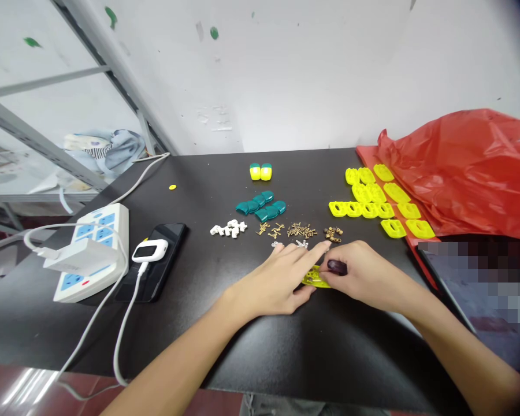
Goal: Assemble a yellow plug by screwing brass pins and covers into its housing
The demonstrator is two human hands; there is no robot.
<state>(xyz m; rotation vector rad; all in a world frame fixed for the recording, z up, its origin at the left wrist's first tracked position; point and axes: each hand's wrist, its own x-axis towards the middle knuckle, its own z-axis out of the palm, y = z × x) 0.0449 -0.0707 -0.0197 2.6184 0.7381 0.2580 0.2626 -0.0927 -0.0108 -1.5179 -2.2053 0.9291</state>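
Note:
A yellow plastic shell lies on the dark table between my two hands. My left hand is closed on its left side, thumb at the near edge and forefinger stretched past the far edge. My right hand grips a small tool with a dark, rounded handle; its working end is hidden by my fingers. Just beyond lie small brass screws, brass terminal pieces, bent brass contacts and small clear pieces. White plastic parts sit to the left, and green covers farther back.
Two green-and-yellow assembled pieces stand at the back. Several yellow shells are at right, some on a red bag. On the left are a power strip, a phone, a white device and loose cables.

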